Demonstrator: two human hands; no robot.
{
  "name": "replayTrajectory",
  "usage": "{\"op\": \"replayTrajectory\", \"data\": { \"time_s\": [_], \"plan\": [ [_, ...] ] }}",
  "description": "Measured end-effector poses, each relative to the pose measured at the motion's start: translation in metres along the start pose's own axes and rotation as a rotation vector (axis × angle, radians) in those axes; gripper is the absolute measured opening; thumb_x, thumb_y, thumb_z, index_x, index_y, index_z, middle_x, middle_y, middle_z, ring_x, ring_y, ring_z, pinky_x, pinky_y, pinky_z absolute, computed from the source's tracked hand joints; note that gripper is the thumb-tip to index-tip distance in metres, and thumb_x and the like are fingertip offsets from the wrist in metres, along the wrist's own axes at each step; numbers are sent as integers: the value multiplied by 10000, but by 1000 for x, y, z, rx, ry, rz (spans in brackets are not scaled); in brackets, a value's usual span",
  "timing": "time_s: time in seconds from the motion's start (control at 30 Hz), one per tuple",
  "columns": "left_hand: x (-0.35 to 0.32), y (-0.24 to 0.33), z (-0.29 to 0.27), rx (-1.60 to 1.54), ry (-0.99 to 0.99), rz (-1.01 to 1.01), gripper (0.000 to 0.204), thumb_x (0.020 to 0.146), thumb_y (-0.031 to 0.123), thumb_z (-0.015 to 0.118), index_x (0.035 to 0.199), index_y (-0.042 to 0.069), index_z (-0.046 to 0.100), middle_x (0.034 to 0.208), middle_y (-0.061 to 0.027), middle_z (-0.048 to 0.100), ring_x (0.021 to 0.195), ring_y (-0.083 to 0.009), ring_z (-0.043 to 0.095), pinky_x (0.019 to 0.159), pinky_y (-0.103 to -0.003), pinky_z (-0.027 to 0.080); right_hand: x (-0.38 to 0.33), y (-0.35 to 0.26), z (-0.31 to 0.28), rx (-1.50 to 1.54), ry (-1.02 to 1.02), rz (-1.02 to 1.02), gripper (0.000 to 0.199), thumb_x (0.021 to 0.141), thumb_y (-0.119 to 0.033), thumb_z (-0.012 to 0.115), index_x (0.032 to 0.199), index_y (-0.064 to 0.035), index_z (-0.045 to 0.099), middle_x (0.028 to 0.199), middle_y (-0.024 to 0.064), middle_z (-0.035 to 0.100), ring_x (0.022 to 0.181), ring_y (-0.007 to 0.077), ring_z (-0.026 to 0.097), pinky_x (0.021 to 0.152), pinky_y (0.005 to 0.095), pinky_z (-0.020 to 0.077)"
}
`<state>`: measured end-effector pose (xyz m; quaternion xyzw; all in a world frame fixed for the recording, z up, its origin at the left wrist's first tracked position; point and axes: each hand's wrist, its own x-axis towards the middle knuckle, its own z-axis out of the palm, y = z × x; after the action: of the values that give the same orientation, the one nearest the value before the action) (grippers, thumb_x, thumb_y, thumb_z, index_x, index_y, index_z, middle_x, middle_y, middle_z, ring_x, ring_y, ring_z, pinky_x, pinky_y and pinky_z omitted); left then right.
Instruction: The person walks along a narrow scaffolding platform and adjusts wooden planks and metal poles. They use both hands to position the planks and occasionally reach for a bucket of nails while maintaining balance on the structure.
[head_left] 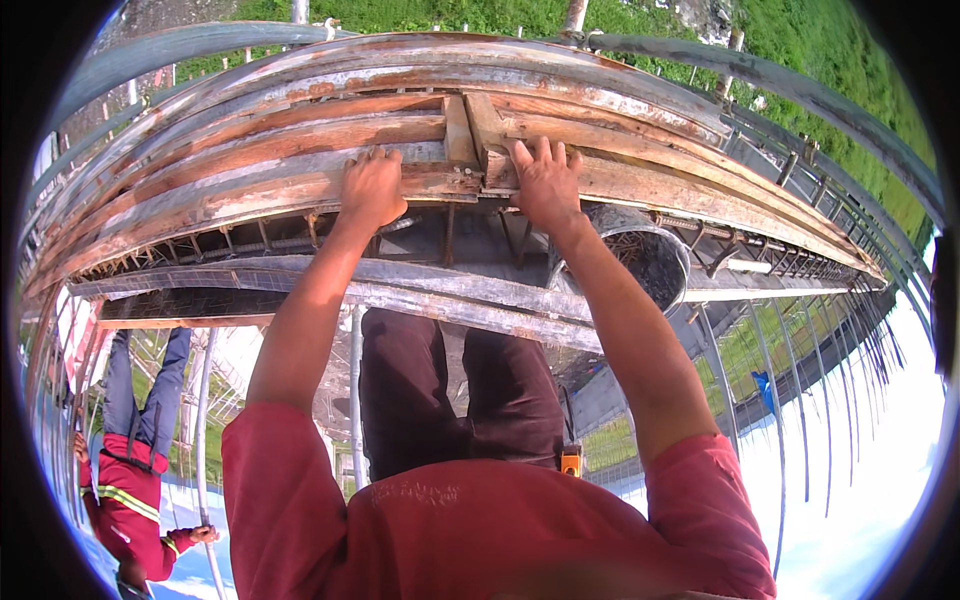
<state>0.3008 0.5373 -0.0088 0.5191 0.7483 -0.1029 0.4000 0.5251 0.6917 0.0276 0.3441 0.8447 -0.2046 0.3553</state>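
Both my hands are on a long weathered wooden formwork panel point(250, 197) that spans in front of me. My left hand point(373, 188) grips its near plank left of the middle joint, fingers bent over the wood and thumb low at the near edge. On the other side of the joint, my right hand point(548, 185) holds the plank too, its fingers slightly apart over the top. Between the hands, two short wooden cleats point(460, 130) stand crosswise at the joint. A dark bucket point(650, 262) with grey, dirty contents sits just beyond my right wrist, partly hidden by the forearm.
Steel bars point(450, 235) run in the trough below the panel. A pale plank point(480, 300) crosses nearer me. Metal pipes point(780, 75) line the far side above grass. Upright rebar point(790, 350) stands at right. Another person point(130, 470) in red is at lower left, holding a pole.
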Motion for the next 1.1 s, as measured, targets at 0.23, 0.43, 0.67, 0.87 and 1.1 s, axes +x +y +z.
{"op": "replayTrajectory", "data": {
  "time_s": [0.23, 0.43, 0.67, 0.87, 1.1],
  "plan": [
    [-1, 0, -7, -16, -33, 2, 406, 686, 37, 725, 1083, 5, 647, 1135, -203, 683, 1132, -390, 647, 974, -537, 504, 0, -2, 0, -57, 5, -5, 839, 719, -319, 876, 1435, -184, 459, 1366, 151, 517, 1313, 374, 499, 1074, 596, 379],
    [0, 1, -7, 4, -26, -9, 410, 707, 59, 753, 1108, 24, 674, 1165, -188, 699, 1151, -355, 659, 988, -527, 506, 1, -1, 0, -23, 19, -10, 808, 724, -307, 874, 1419, -193, 477, 1353, 140, 531, 1297, 371, 510, 1059, 599, 396],
    [2, -3, -3, -13, -32, -6, 425, 730, 67, 743, 1147, 27, 672, 1214, -190, 686, 1197, -365, 643, 1028, -534, 498, 0, -2, 5, -67, 38, 1, 808, 725, -286, 869, 1426, -208, 475, 1345, 142, 541, 1283, 372, 520, 1048, 585, 410],
    [4, -8, -1, -54, 6, 19, 317, 736, 55, 724, 1051, 33, 712, 1118, -187, 726, 1078, -385, 696, 955, -500, 531, 0, -4, 7, -39, 43, 12, 781, 735, -274, 845, 1426, -241, 483, 1364, 125, 539, 1292, 348, 517, 1054, 568, 401],
    [12, -12, -2, -52, 93, 48, 221, 738, 72, 710, 954, 52, 751, 1038, -182, 746, 1019, -375, 711, 927, -507, 530, 0, -6, 8, -39, 66, 28, 772, 740, -269, 841, 1423, -263, 480, 1327, 153, 556, 1301, 371, 515, 1075, 570, 385]
  ]
}}
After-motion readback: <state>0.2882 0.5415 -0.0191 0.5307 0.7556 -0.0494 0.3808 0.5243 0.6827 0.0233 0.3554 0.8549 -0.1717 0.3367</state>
